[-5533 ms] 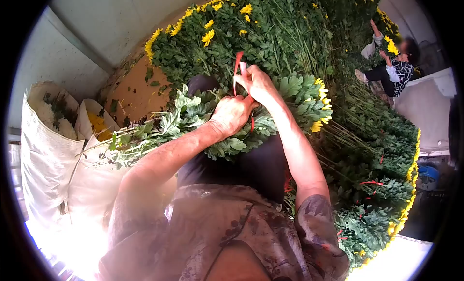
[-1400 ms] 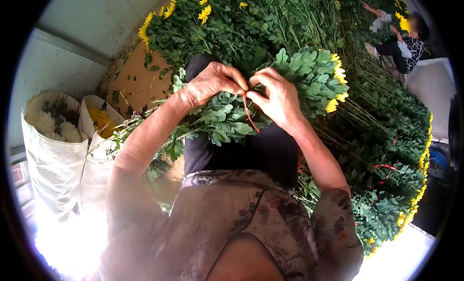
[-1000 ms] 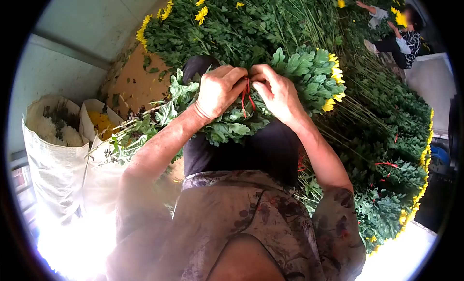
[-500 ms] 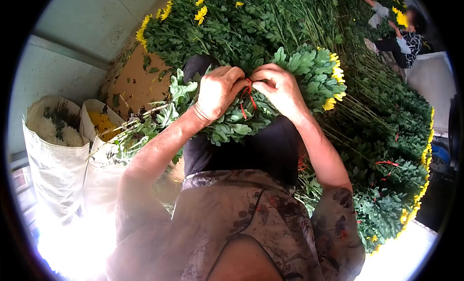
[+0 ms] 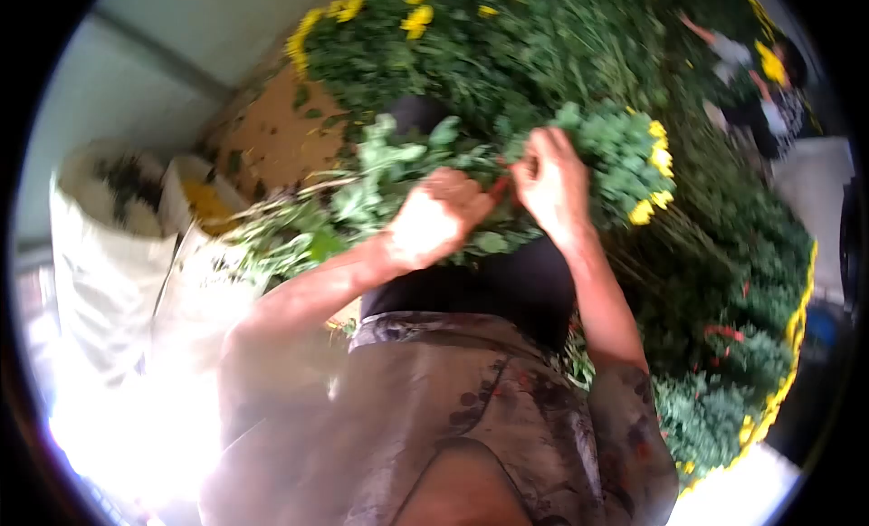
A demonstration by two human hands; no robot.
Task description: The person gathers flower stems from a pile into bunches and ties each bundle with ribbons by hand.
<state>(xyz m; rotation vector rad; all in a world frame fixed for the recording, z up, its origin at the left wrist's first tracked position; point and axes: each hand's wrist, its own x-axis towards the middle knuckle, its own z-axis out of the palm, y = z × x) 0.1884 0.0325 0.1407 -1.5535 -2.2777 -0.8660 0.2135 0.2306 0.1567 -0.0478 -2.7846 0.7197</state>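
Across my lap lies a bunch of yellow chrysanthemums (image 5: 617, 150), its blooms to the right and its cut stems to the left. A thin red tie (image 5: 500, 184) runs around the middle of the bunch. My left hand (image 5: 439, 216) is closed on the tie over the leaves, with its knuckles up. Just to the right, my right hand (image 5: 550, 177) is closed at the tie too, fingers pinched together. Motion blurs both hands, and the tie's ends are partly hidden by the fingers.
White sacks (image 5: 104, 263) holding white and yellow flowers stand at left. Piled chrysanthemum bunches (image 5: 724, 345) spread along the right and far side, some with red ties. Another person (image 5: 769, 100) sits at the far right. A metal wall (image 5: 172, 46) rises at the far left.
My left hand has moved down and turned knuckles up, while my right hand stays near the tie with fingers drawn in. The whole view has shifted slightly.
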